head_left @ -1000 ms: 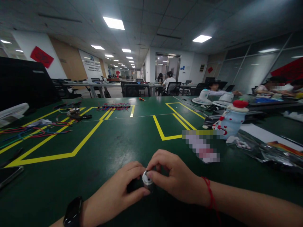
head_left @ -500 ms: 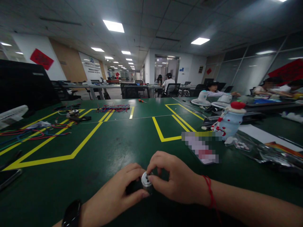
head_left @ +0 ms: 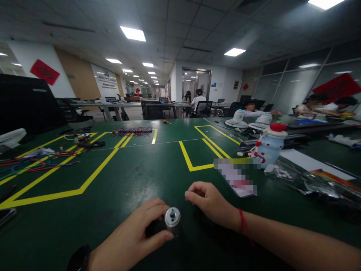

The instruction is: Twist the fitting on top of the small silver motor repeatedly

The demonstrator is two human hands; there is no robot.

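Observation:
A small silver cylindrical electric motor (head_left: 172, 220) stands upright on the green table, its short dark shaft pointing up from the round end face. My left hand (head_left: 141, 229) holds it from the left, thumb at the near side and fingers at the far side. Beyond its right side, apart from it, my right hand (head_left: 208, 201) is closed over the table with fingers curled and thumb against the index finger. Whether something small is pinched there is hidden.
A phone (head_left: 238, 180) lies beyond my right hand, near a light-blue snowman-shaped bottle (head_left: 270, 148). Coloured wires (head_left: 42, 163) spread at left, a wire bundle (head_left: 132, 131) and screwdriver (head_left: 167, 122) farther back. Small white fans (head_left: 236, 119) stand at right. People sit in the background.
My right hand has left the motor's top and moved up and to the right, uncovering the shaft. My left hand stays on the motor. The view has shifted slightly.

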